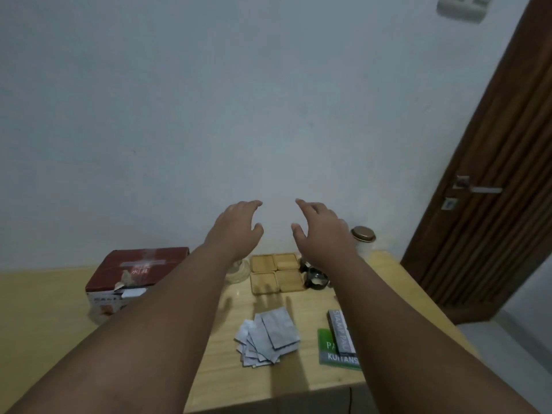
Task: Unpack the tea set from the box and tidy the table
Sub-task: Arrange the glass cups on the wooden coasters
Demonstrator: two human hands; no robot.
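Fingers on both hands are spread and loosely curved, pinching nothing. I hold the left hand and the right hand up in the air, apart from each other and clear of every item. I judge this a neutral pose between moves, not a reach.

Below them the counter carries everything. The box, red-topped with a torn flap at its near edge, sits off to one side, partly behind my left forearm. I cannot tell whether anything is inside it.

Right of the box, four wooden coasters lie in a tight square, probably grouped as pieces of the set. Right of the box and nearer me, grey sachets lie fanned in a loose heap. Farther right, a green booklet carries a stamp pad carton. I judge these to be the clutter that needs tidying.

A dark glass teapot stands on the coasters' far side from the box, and a clear glass piece stands between the box and the coasters. A lidded jar stands farthest from the box.
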